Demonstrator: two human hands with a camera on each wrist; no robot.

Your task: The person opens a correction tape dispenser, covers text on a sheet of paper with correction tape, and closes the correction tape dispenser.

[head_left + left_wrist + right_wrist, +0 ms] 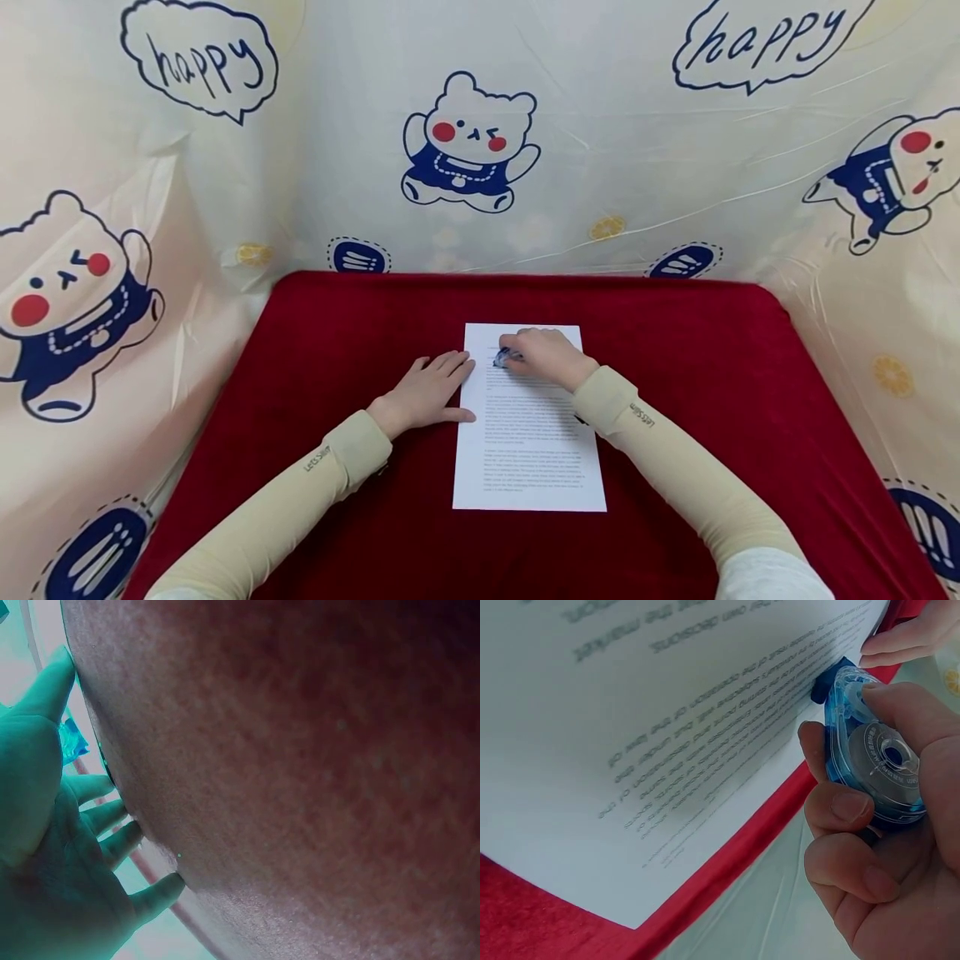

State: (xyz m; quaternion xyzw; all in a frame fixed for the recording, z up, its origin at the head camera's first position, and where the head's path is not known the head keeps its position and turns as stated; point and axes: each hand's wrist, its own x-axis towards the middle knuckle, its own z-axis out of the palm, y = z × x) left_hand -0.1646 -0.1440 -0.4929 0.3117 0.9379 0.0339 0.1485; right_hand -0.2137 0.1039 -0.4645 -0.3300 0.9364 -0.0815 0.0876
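Note:
A printed sheet of paper (540, 467) lies on the red cloth, covered in lines of text. My right hand (552, 357) grips a blue see-through correction tape (881, 761) over the upper part of the sheet. In the right wrist view, its tip is close against the printed lines; whether it touches cannot be told. The thumb and curled fingers hold the dispenser's body. My left hand (423, 392) rests flat at the sheet's left edge, with fingers spread and fingertips on the paper. The left wrist view shows those straight fingers beside the cloth.
Dark red cloth (360, 333) covers the table around the sheet. Pale curtains (570, 167) printed with bears and speech bubbles hang behind the table and on both sides. Beige sleeves (690, 475) cover both forearms.

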